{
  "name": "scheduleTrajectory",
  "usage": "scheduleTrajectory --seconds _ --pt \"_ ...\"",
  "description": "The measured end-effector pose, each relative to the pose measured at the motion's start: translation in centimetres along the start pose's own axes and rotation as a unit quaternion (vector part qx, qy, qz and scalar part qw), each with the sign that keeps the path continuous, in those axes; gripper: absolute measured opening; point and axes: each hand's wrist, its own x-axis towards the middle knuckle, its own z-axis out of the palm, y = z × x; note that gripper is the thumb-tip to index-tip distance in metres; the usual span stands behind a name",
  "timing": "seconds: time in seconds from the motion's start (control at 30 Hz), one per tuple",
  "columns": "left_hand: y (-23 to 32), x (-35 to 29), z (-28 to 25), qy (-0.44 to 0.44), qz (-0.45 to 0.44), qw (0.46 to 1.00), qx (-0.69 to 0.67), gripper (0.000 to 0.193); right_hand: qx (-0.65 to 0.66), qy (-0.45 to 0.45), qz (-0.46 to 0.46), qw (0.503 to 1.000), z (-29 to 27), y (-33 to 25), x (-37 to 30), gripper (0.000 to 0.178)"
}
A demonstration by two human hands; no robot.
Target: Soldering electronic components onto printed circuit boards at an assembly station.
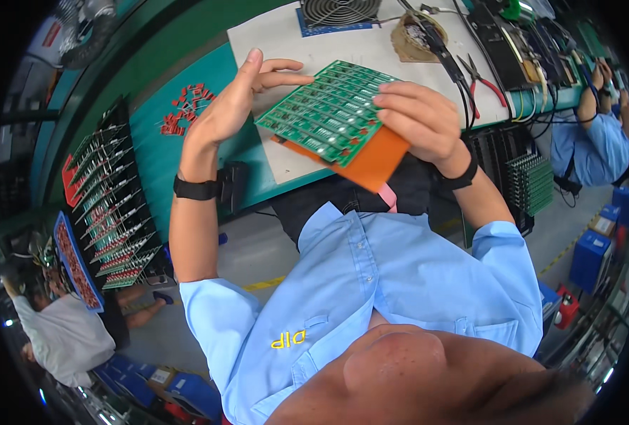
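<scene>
A green circuit board panel [328,113] is tilted above the white-topped part of the bench, with rows of small parts across it. My right hand [420,117] is closed on its right edge, fingers lying over the top face. My left hand [233,99] is by the upper left edge, thumb raised and fingers stretched out; the fingertips are close to the panel, and whether they touch it I cannot tell. Under the panel a flat orange sheet [374,163] sticks out toward me; whether my right hand also grips it is hidden. Both wrists wear black bands.
Loose red components [187,110] lie on the green bench mat. Red-handled pliers [483,85], a fan [339,10] and cables sit at the back. Racks of circuit boards stand left [112,205] and right [530,184]. Another person [591,142] works at far right, one more at lower left.
</scene>
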Motion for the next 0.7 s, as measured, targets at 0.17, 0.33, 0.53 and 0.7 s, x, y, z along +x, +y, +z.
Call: scheduleTrajectory --seconds 0.17,0.33,0.53,0.7 --pt "0.3 -0.2 1.0 -0.005 -0.029 0.982 0.189 0.07 -0.011 -0.01 0.014 1.0 2.0 -1.7 -1.7 0.023" --pt "0.4 -1.5 2.6 0.016 -0.008 0.959 0.284 0.054 -0.033 -0.056 0.086 0.994 3.3 -4.1 -2.9 0.027" --pt "1.0 -2.3 3.9 0.048 0.021 0.924 0.379 0.051 0.056 -0.162 0.13 0.977 1.5 -4.3 -3.4 0.039" --pt "1.5 -1.3 4.1 0.057 0.046 0.901 0.428 0.059 0.066 -0.165 0.139 0.974 1.9 -4.6 -3.0 0.048"
